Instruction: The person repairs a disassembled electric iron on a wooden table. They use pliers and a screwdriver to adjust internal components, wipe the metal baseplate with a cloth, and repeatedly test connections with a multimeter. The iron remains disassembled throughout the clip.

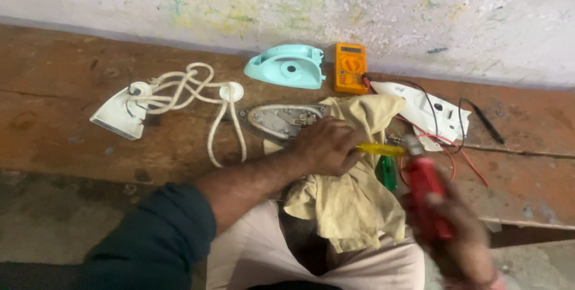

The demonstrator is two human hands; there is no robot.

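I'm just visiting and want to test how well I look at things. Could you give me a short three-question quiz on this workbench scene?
1. True or false: the left hand rests on the yellowish cloth beside the iron's metal base.
2. What colour is the tool in the right hand? A) red B) blue C) black
3. Fill in: the orange meter lies by the wall, just right of the pale ______ plastic cover.

Key
1. True; that hand also holds a yellow-handled screwdriver.
2. A; the red tool is blurred, so its kind cannot be told.
3. Green. The white cord lies further left.
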